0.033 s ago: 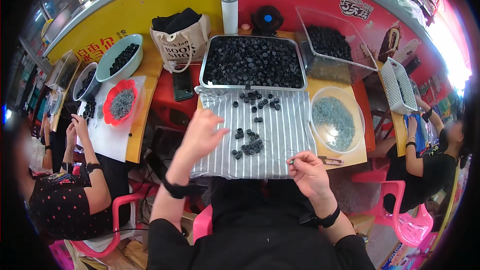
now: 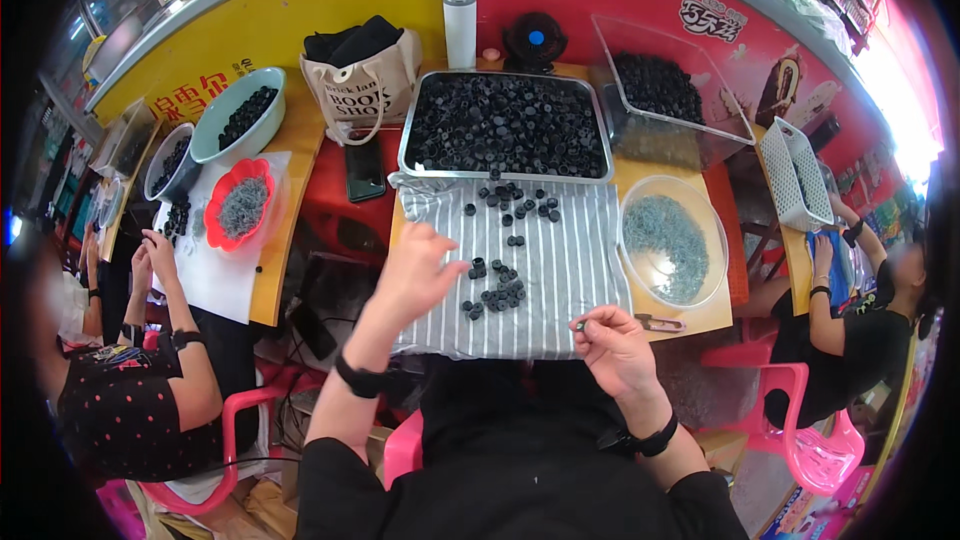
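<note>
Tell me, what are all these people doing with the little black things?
A person sits at a striped cloth dotted with small black rings. Their left hand reaches beside the rings; their right hand pinches something tiny. Behind sits a metal tray full of rings, and a clear bowl of grey bits. Other people work nearby.

Loose rings [image 2: 497, 290] on cloth [image 2: 560, 270], tray [image 2: 505, 175] behind (bowl [image 2: 672, 198] right)

Your right hand [image 2: 612, 345] is curling over whatever tiny piece it is pinching, hiding it. Your left hand [image 2: 420, 270] is covering part of the striped cloth [image 2: 560, 270]. The small black parts [image 2: 495, 290] are showing too small to identify.
</note>
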Tool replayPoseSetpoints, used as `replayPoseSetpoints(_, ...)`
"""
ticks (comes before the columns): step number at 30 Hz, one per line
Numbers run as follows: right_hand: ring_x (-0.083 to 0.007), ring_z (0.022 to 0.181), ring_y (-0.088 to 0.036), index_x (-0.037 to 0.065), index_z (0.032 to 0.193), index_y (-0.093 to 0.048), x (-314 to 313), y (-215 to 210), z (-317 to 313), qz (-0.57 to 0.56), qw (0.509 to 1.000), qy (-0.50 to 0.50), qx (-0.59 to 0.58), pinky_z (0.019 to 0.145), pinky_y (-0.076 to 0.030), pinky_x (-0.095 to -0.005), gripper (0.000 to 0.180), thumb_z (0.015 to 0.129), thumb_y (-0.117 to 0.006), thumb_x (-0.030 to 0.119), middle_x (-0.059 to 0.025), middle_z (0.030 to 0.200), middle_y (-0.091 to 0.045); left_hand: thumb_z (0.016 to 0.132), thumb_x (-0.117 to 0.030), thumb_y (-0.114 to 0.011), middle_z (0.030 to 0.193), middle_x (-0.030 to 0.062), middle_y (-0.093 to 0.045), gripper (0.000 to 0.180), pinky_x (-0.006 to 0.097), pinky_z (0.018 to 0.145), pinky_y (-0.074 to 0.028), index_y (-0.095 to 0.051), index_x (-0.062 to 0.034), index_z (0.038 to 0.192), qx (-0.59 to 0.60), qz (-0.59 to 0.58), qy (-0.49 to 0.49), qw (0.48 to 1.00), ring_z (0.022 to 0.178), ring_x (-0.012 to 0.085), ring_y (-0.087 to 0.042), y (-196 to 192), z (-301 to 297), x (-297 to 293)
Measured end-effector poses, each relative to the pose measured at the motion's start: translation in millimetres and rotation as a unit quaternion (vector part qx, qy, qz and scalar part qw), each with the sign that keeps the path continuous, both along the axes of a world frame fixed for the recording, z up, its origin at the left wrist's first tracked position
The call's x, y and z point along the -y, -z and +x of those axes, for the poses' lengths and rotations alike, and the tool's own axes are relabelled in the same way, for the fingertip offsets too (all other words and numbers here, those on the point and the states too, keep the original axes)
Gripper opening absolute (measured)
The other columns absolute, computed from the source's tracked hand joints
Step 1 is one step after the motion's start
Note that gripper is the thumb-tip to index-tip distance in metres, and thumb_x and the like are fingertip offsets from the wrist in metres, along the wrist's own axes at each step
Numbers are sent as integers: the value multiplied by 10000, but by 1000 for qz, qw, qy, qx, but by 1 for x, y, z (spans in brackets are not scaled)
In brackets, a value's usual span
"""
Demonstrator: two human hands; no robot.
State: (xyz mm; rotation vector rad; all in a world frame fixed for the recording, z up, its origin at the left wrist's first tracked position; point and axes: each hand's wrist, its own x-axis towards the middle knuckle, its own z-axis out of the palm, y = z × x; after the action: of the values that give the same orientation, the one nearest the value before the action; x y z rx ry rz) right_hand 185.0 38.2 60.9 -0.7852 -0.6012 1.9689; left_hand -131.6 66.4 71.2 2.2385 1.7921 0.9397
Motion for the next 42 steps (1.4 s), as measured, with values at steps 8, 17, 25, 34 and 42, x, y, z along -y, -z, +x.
replayPoseSetpoints(8, -172, 845, -651, 6, 1020, -648, 5, 4, 6, -31, 999, 20, -37, 727, -524, -269, 113, 913, -618, -16, -152, 991, -689, 728, -130, -737, 862, 161, -596, 173, 426, 782, -460, -704, -2, 840, -4, -14, -75, 997, 902, 346, -540, 28, 54, -9)
replayPoseSetpoints(17, -164, 835, -640, 46, 1001, -634, 3, 17, 20, -65, 994, 70, -45, 717, -525, -261, 82, 934, -601, 12, -138, 983, -671, 741, 41, -616, 854, 166, -587, 213, 439, 739, -495, -619, 12, 952, 91, 44, 47, 994, 847, 359, -596, 8, 129, 14)
replayPoseSetpoints(25, -165, 864, -660, 43, 1015, -651, -1, 25, 27, -60, 993, 94, -37, 725, -533, -254, 108, 924, -615, -4, -107, 981, -690, 705, 42, -568, 909, 157, -506, 178, 393, 721, -497, -567, 27, 882, -22, 2, 118, 993, 883, 323, -539, 23, 173, 26)
replayPoseSetpoints(34, -169, 852, -660, 13, 1065, -636, 1, 29, 31, -77, 992, 85, -58, 724, -538, -260, 147, 926, -603, -19, -120, 978, -687, 719, 45, -607, 892, 165, -521, 166, 384, 727, -507, -613, 38, 884, 66, -40, 141, 987, 876, 347, -558, 31, 163, 23)
replayPoseSetpoints(42, -134, 829, -645, -7, 1071, -629, 19, 7, 7, 83, 991, 98, 43, 720, -519, -247, 161, 915, -608, -39, -101, 973, -669, 864, 6, -701, 1048, 111, -701, 289, 275, 776, -550, -661, 6, 1150, 786, -294, 174, 515, 883, 148, -676, 47, 139, 35)
